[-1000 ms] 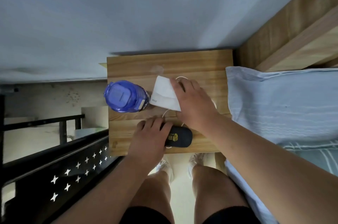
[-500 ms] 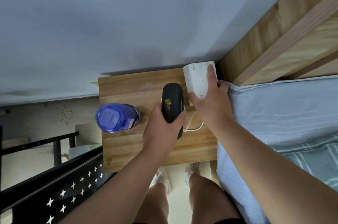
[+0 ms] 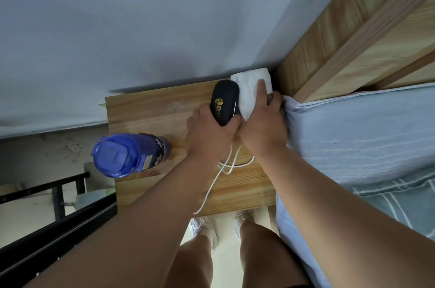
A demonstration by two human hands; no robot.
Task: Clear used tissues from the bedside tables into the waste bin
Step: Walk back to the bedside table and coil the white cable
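I see no used tissue and no waste bin anywhere in view, so I cannot tell whether the tissue step is done or not yet begun. What I judge is tidying: both hands are at the far right corner of the wooden table (image 3: 150, 109), beside the bed (image 3: 353, 137). My left hand (image 3: 211, 132) has its fingers (image 3: 231, 120) curled round a black oval case (image 3: 224, 105), holding its near end. My right hand (image 3: 263, 127) lies flat on a white pack (image 3: 249, 90) with its fingers spread, pressing it down into the corner; the two items touch side by side. A white cord (image 3: 219, 177) trails off the near edge. A blue bottle (image 3: 124, 154) stands at the left edge, well apart from the hands.
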